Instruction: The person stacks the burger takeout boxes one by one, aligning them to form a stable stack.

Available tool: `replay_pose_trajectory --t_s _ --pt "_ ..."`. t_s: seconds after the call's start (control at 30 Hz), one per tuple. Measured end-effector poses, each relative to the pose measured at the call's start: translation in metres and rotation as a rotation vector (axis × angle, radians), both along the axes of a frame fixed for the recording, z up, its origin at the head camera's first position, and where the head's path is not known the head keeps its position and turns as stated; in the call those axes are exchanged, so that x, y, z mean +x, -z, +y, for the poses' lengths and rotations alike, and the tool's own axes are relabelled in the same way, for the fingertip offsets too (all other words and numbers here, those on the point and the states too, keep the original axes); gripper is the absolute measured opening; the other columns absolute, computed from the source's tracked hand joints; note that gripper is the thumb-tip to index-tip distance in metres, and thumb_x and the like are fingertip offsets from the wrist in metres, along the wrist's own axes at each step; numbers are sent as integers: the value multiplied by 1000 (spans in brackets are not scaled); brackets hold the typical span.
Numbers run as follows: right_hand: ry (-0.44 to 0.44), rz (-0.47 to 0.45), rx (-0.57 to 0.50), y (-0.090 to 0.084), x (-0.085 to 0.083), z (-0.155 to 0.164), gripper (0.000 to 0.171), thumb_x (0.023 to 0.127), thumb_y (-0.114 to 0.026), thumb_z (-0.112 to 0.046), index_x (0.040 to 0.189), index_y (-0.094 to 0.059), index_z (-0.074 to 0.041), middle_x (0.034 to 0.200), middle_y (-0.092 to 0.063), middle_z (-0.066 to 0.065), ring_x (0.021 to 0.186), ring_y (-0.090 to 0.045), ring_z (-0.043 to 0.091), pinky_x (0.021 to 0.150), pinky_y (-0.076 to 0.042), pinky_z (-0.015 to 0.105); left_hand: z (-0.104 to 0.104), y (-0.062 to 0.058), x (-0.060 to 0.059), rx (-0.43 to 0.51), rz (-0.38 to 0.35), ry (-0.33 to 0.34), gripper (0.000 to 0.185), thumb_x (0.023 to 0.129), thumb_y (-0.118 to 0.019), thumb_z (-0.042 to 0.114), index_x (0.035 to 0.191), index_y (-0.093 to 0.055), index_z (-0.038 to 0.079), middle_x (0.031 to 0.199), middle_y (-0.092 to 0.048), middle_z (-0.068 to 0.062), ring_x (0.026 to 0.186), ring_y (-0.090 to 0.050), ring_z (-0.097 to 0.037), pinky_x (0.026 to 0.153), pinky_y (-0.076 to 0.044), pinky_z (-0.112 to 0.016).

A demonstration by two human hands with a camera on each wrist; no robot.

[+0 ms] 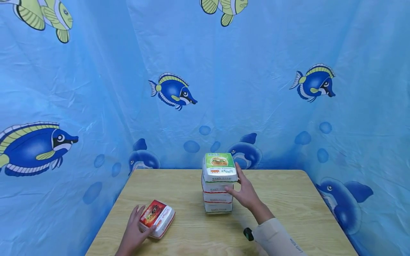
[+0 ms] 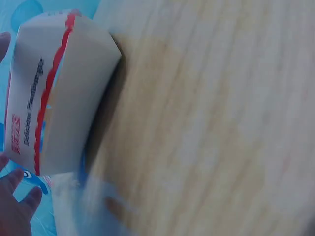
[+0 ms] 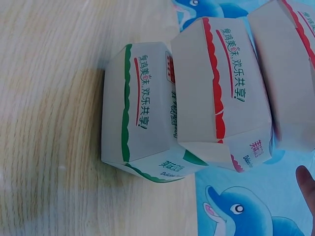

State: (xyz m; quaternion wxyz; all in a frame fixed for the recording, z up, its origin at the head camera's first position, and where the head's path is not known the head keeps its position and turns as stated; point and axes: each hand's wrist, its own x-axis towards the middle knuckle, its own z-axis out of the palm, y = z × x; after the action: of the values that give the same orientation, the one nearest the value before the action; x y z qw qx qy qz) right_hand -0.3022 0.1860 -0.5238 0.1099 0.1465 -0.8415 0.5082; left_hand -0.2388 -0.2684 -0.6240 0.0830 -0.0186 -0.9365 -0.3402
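Right fingers: the right hand [image 1: 245,193] lies straight-fingered against the side of the stack of burger boxes [image 1: 219,185], thumb and fingertips touching, not curled round it.
Left fingers: the left hand [image 1: 134,231] clasps the red-lidded box [image 1: 157,217], left of the stack and nearer the person.
Step in hand: steadying the stack probably calls for light, level pressure.
Edges: the stack stands mid-table [image 1: 288,199]; the red-lidded box lies near the front left edge.
Open room: bare wood right of the stack.
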Motion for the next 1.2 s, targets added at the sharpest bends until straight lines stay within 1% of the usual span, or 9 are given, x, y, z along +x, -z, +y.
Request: replay_pose_trajectory --t_s 0.13,0.3,0.4,0.57,0.73,0.83,0.97,1.1,1.2 --pt "6 1 0 -1 0 0 102 83 -70 -55 156 -2 -37 160 -20 5 143 -22 32 105 -33 58 0 4 4 16 -64 -33 116 72 -78 59 154 -18 4 153 -5 -34 135 -14 -58 100 -25 -71" --pt "10 19 1 -5 2 1 102 84 -71 -52 157 -3 -33 159 -22 7 142 -26 33 106 -32 59 12 10 13 35 -92 -100 131 64 -81 63 156 -4 11 152 4 -33 135 -8 -58 99 -25 -72" --pt "1 42 -8 -10 1 2 101 85 -72 -47 157 -4 -31 159 -22 7 141 -29 33 105 -32 58 24 14 17 -11 -65 -124 132 61 -81 67 155 -7 12 151 2 -31 135 -10 -57 98 -27 -72" --pt "-1 75 -3 -17 -3 3 100 86 -73 -44 157 -4 -30 160 -20 5 140 -30 33 105 -33 58 41 18 18 -107 26 -156 125 59 -80 69 152 -16 16 150 -6 -31 132 -18 -54 95 -28 -73" --pt "19 79 14 -24 -6 3 100 86 -72 -47 158 -6 -28 160 -21 5 137 -33 35 104 -35 57 47 17 10 -106 37 -189 112 62 -82 64 149 -27 17 148 -11 -31 131 -21 -54 95 -27 -72" --pt "26 80 22 -27 -6 2 100 86 -71 -48 158 -6 -28 159 -22 5 136 -35 35 104 -36 56 44 17 0 -101 45 -175 106 63 -84 56 145 -33 13 146 -13 -30 129 -24 -53 95 -31 -70" --pt "30 77 22 -32 -4 2 99 86 -71 -49 157 -5 -31 159 -24 9 136 -35 35 104 -35 57 41 15 -13 -41 13 -95 102 63 -86 47 143 -34 15 151 -7 -27 134 -18 -52 99 -29 -69" --pt "45 66 13 -36 -2 4 100 85 -71 -50 157 -5 -33 156 -29 12 134 -39 37 103 -35 60 39 11 -22 20 -46 -30 113 62 -87 47 151 -24 18 156 7 -25 138 -7 -55 101 -24 -71" --pt "55 70 23 -38 -2 4 101 84 -71 -51 157 -4 -33 156 -29 11 132 -42 39 101 -36 62 37 11 -25 40 -66 -27 125 60 -88 52 155 -14 18 156 9 -26 137 -6 -57 100 -24 -72"
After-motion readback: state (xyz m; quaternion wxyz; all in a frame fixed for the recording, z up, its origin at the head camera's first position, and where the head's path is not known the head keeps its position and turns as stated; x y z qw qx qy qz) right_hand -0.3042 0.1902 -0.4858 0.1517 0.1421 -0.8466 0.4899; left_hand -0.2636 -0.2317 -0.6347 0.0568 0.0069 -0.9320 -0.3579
